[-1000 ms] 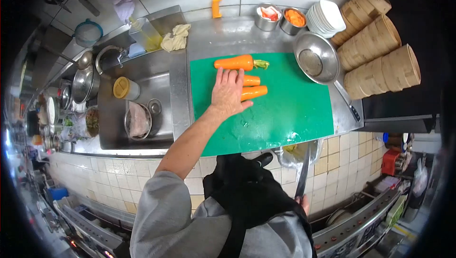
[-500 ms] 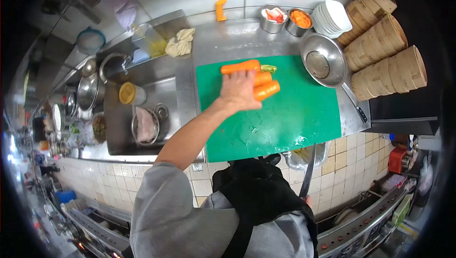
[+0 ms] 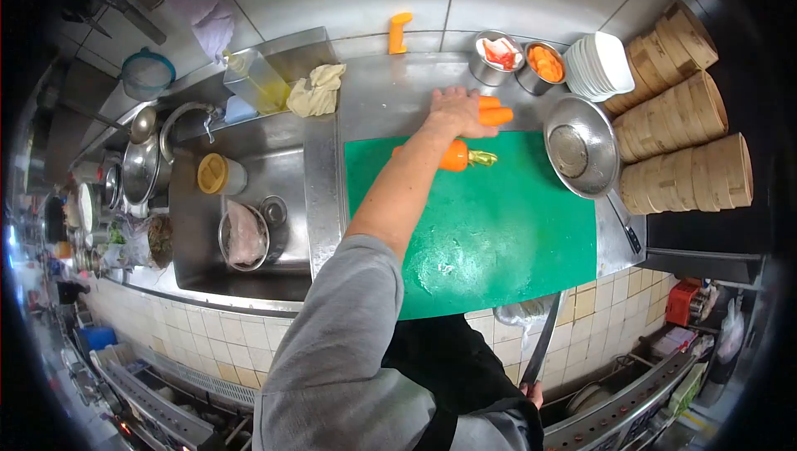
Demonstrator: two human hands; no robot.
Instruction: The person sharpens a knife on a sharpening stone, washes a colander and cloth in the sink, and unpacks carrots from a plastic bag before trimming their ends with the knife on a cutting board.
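Observation:
My left hand [image 3: 458, 112] reaches across the steel counter just behind the green cutting board [image 3: 506, 227]. Its palm rests on two orange carrots [image 3: 496, 115], whose right ends stick out past the fingers. One carrot with a green stem [image 3: 455, 156] lies on the back of the board, partly hidden under my left forearm. Low at the right, my right hand [image 3: 532, 393] is closed round the handle of a long knife [image 3: 543, 341], whose blade points up toward the board's front edge.
A metal strainer bowl [image 3: 581, 145] overlaps the board's right side, near another knife [image 3: 624, 223]. Bamboo steamers [image 3: 689, 177], white dishes [image 3: 599, 66] and two metal cups [image 3: 541, 68] stand behind. The sink [image 3: 286, 264] is at left, beside a cloth [image 3: 316, 90].
My left hand has moved two carrots from the board back onto the counter. The stemmed carrot stays on the board. The knife remains in my right hand, and the view has shifted.

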